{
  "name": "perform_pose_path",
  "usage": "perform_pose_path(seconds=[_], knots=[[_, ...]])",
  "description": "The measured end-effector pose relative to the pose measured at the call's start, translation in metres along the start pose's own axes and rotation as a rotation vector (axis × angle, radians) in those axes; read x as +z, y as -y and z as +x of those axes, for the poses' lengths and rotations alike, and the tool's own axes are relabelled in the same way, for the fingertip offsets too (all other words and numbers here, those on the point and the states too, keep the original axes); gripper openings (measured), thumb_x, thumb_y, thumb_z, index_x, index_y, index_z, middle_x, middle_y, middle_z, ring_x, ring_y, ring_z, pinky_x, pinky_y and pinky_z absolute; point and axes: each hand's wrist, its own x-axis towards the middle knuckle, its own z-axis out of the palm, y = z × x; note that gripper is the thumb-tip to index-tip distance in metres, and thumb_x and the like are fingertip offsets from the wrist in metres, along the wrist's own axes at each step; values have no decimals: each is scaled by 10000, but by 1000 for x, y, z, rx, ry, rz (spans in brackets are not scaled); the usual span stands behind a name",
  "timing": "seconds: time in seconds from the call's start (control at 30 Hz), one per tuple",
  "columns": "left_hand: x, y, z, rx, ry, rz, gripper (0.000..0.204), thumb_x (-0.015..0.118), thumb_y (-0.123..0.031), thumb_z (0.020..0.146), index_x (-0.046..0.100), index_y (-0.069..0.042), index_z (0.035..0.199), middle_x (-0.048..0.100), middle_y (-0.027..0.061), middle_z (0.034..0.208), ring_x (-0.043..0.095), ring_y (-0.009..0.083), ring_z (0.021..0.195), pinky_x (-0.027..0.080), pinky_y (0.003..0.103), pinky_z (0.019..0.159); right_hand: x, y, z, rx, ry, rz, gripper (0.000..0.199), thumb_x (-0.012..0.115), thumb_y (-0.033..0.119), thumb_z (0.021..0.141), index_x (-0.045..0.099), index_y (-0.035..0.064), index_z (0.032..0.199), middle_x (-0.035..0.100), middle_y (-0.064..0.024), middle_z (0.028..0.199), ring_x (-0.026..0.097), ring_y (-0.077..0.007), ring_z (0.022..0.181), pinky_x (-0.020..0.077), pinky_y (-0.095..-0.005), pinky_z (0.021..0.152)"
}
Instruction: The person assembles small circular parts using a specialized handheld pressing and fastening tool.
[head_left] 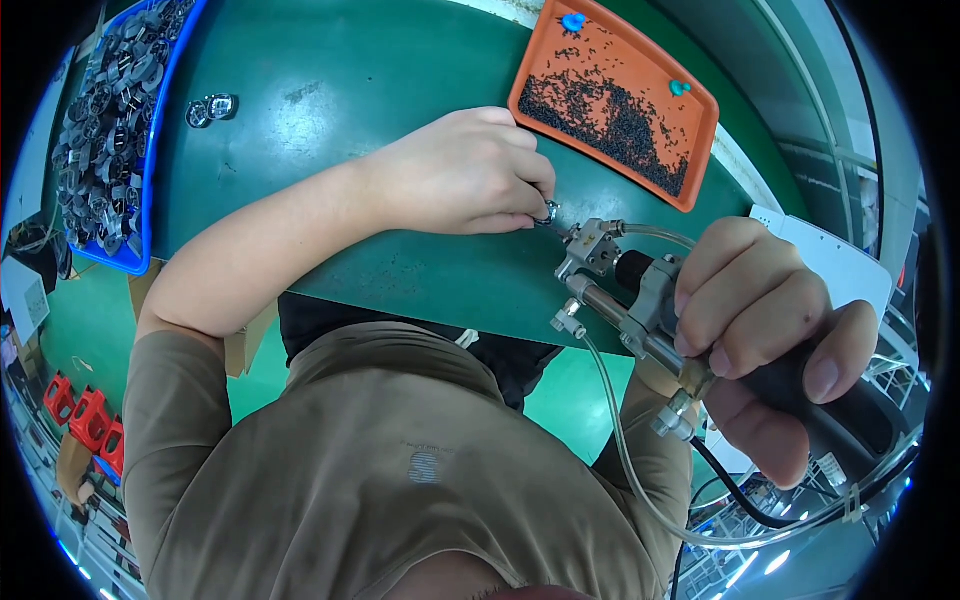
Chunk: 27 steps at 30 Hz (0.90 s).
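My left hand (478,175) pinches a small shiny metal part (547,212) low over the green table; fingers hide most of it. My right hand (765,335) is wrapped round the black grip of a screwdriver gun (640,325), with a metal nose and clear tubes. Its nose points left and its tip meets the small part, or comes very near it; I cannot tell which. Just beyond my left hand lies an orange tray (534,62) holding many tiny black screws (625,122).
Two round, shiny metal cases (212,109) rest at the table's far left. A blue bin (153,190) heaped with grey and black round parts (110,130) stands at the left edge. A clear hose (612,400) loops down by my right arm. Red stools (90,418) stand lower left.
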Motion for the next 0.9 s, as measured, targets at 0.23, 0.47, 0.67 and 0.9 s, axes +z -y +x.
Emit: perform_pose_path(seconds=[0.23,0.47,0.67,0.9], knots=[[0,2,2,16,7,3,145,801,-203,824,791,-112,936,701,-30,1028,641,183,928,493,364,872,1,4,0,23,19,-16,551,721,581,938,504,168,1233,566,11,772,582,-133,585,427,-313,604],[2,2,0,13,-1,-7,147,800,-203,824,788,-109,937,699,-31,1022,639,188,926,492,367,865,1,-5,12,-43,255,93,550,722,580,938,510,173,1242,568,9,780,587,-136,596,424,-313,615],[1,0,-1,4,0,-11,144,798,-195,825,785,-108,940,698,-30,1018,640,192,928,492,365,868,6,23,11,184,96,-136,544,722,584,936,512,181,1236,570,8,791,592,-136,611,426,-316,629],[1,3,1,11,0,-8,145,798,-192,823,781,-109,941,698,-35,1020,640,184,931,491,361,871,-1,18,5,141,103,-107,546,717,599,932,518,192,1237,582,11,811,606,-131,630,423,-312,632]])
